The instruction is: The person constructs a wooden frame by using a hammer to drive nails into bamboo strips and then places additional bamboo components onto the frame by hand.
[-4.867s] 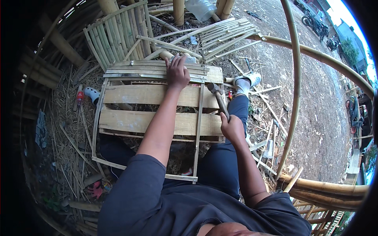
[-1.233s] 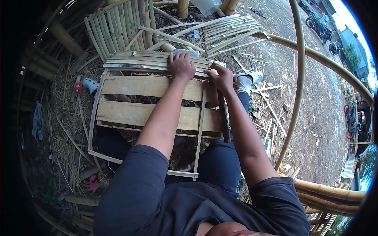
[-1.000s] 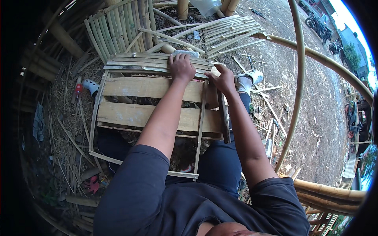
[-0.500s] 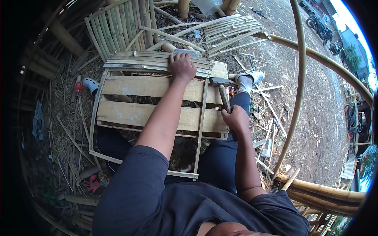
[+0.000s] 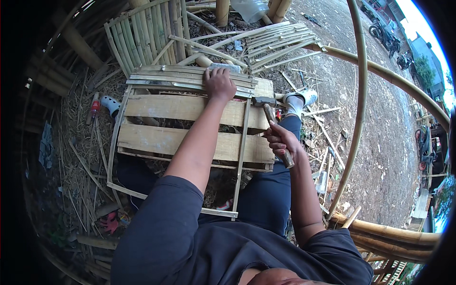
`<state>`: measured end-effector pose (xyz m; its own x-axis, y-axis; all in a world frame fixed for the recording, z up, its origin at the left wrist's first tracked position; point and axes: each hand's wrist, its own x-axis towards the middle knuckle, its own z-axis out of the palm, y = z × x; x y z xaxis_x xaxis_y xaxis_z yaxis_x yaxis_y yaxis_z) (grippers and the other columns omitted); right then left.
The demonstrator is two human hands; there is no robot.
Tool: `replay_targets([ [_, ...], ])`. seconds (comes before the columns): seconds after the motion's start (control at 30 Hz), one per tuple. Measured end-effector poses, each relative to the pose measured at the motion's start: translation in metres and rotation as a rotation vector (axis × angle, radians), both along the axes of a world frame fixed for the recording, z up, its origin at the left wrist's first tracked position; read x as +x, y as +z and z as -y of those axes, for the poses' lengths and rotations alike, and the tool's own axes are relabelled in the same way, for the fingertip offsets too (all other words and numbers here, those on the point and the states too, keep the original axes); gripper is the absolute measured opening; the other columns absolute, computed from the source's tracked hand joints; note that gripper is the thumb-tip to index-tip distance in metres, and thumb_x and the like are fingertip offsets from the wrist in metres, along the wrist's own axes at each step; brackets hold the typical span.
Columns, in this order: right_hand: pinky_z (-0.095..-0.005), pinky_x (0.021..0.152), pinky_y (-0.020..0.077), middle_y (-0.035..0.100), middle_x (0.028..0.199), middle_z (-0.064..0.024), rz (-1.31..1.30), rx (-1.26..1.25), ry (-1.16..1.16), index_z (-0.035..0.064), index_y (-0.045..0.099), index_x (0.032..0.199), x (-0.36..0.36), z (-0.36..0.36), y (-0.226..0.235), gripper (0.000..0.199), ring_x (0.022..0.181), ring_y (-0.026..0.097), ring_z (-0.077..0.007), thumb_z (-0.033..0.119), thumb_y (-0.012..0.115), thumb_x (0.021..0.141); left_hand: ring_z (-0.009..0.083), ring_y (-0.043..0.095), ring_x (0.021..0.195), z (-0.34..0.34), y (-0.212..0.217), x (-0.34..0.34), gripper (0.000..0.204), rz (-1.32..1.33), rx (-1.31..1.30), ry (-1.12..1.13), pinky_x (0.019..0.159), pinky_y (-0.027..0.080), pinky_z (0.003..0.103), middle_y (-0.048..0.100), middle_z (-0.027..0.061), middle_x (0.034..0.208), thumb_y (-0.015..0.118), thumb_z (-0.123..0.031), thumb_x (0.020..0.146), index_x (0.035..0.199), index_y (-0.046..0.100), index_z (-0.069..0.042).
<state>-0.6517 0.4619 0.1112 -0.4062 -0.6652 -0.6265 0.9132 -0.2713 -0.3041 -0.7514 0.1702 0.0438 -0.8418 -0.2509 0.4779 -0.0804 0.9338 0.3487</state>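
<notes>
One thin bamboo frame (image 5: pixel 241 161) is biggest. Its two long side bars run from near the lap to the far end, where the left hand is; the right hand is off to its right. Under it is one wooden stand (image 5: pixel 156 136), with two wide boards going left to right. A few thin strips (image 5: pixel 166 80) lie side to side across the frame's far end, too close to count. One hammer (image 5: pixel 269 113) slants, its head far and leftward, its handle end near and rightward. The two hands are apart. The right hand (image 5: pixel 283 142) wraps around the handle. The left hand (image 5: pixel 220 85) lies on the strips; I cannot tell if it grips them.
</notes>
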Motion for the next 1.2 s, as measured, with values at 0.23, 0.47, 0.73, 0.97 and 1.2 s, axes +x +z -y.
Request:
replay_targets([
  [0.23,-0.0274,0.041,0.0335,0.046,0.061,0.0053,-0.912,0.803,0.031,0.0076,0.054,0.091,0.016,0.028,0.031,0.031,0.046,0.042,-0.0070,0.032,0.068,0.104,0.0223,0.056,0.130,0.000,0.004,0.001,0.035,-0.003,-0.039,0.032,0.121,0.028,0.051,0.069,0.0040,0.129,0.059,-0.021,0.089,0.121,0.069,-0.012],
  [0.47,-0.0321,0.042,0.0387,0.051,0.058,-0.0012,-1.026,1.059,0.211,-0.0009,0.060,0.086,0.007,0.042,0.024,0.044,0.046,0.049,-0.0109,0.039,0.068,0.101,0.0235,0.056,0.131,0.000,0.002,0.002,0.035,0.000,-0.030,0.035,0.121,0.028,0.052,0.069,0.0054,0.128,0.058,-0.021,0.089,0.121,0.069,-0.011],
  [0.73,-0.0311,0.038,0.0392,0.051,0.058,-0.0010,-0.892,1.053,0.169,-0.0006,0.059,0.083,0.007,0.053,0.051,0.051,0.044,0.049,-0.0110,0.046,0.063,0.104,0.0265,0.056,0.128,0.002,-0.002,-0.001,0.041,-0.013,-0.008,0.011,0.123,0.025,0.054,0.068,0.0089,0.128,0.057,-0.022,0.087,0.124,0.068,-0.008],
  [0.97,-0.0411,0.061,0.0493,0.062,0.066,-0.0157,-1.189,1.267,0.135,-0.0068,0.064,0.089,0.012,0.065,0.090,0.058,0.060,0.065,-0.0224,0.049,0.056,0.106,0.0220,0.056,0.130,0.002,0.004,0.001,0.036,0.051,-0.045,0.041,0.121,0.028,0.052,0.068,0.0044,0.129,0.058,-0.023,0.090,0.122,0.068,-0.012],
  [1.2,-0.0449,0.064,0.0504,0.063,0.068,-0.0212,-1.019,1.280,0.312,-0.0086,0.063,0.088,0.002,0.064,0.068,0.060,0.061,0.065,-0.0280,0.048,0.056,0.106,0.0255,0.056,0.128,0.004,0.001,-0.008,0.041,0.020,0.007,0.004,0.123,0.025,0.054,0.067,0.0072,0.129,0.056,-0.023,0.090,0.128,0.066,-0.009],
])
